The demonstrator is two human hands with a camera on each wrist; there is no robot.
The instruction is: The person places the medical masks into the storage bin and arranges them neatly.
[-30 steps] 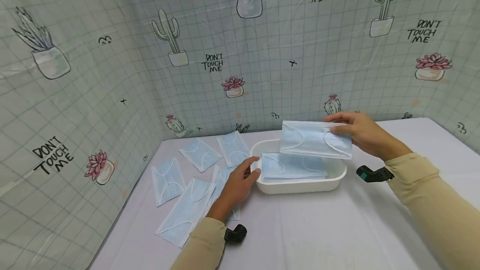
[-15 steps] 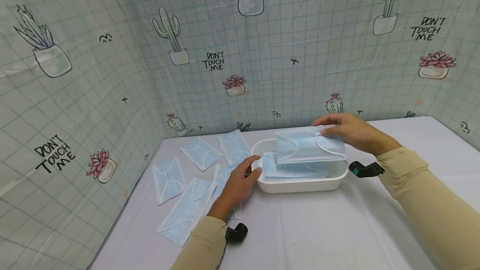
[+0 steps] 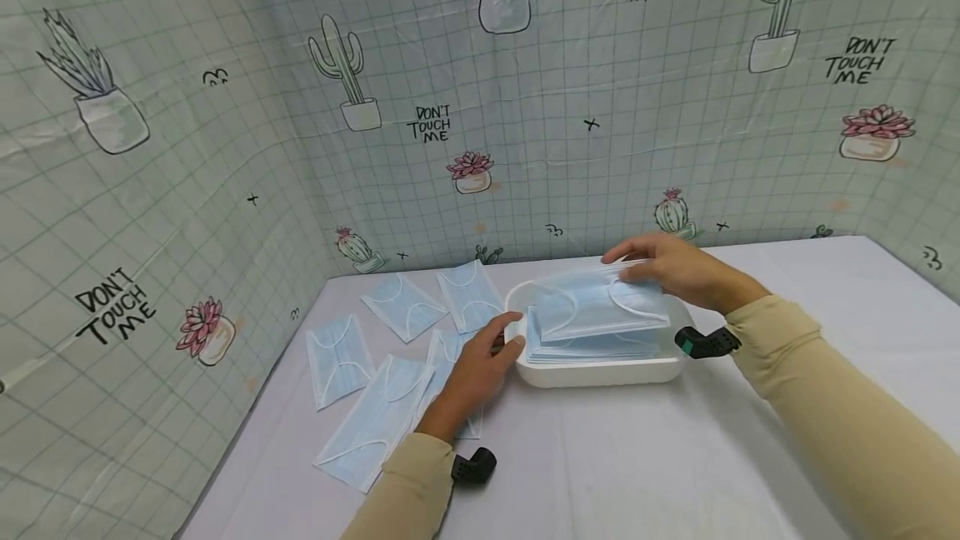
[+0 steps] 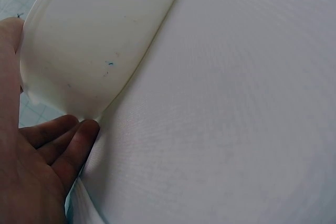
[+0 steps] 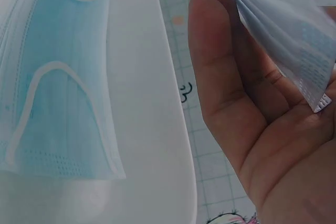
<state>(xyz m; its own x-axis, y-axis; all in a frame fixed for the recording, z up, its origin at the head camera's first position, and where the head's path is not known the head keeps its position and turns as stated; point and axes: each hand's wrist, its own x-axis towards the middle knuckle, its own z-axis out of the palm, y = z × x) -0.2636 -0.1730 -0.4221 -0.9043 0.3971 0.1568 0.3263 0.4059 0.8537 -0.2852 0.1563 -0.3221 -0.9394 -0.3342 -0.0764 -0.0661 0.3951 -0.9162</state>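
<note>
My right hand [image 3: 675, 269] pinches a light blue face mask [image 3: 596, 307] by its right end, thumb on the near side. The mask hangs slightly tilted over the white plastic tub [image 3: 607, 375], overlapping a stack of masks [image 3: 592, 351] inside it. From the right wrist view, the held mask [image 5: 294, 40] lies between thumb side and fingers, and a stacked mask [image 5: 63, 103] shows in the tub. My left hand [image 3: 477, 365] grips the tub's left end. In the left wrist view its fingers [image 4: 79, 145] are at the tub's lower corner, thumb up at the rim.
Several loose masks lie spread on the white table left of the tub, among them a near one [image 3: 371, 423], a left one [image 3: 339, 361] and a back one [image 3: 470, 297]. A cactus-print cloth [image 3: 570, 107] hangs behind the table and along its left side.
My right hand has moved left and slightly down, bringing the held mask from the tub's back right to lower over the stack. My left hand stays at the tub's left end.
</note>
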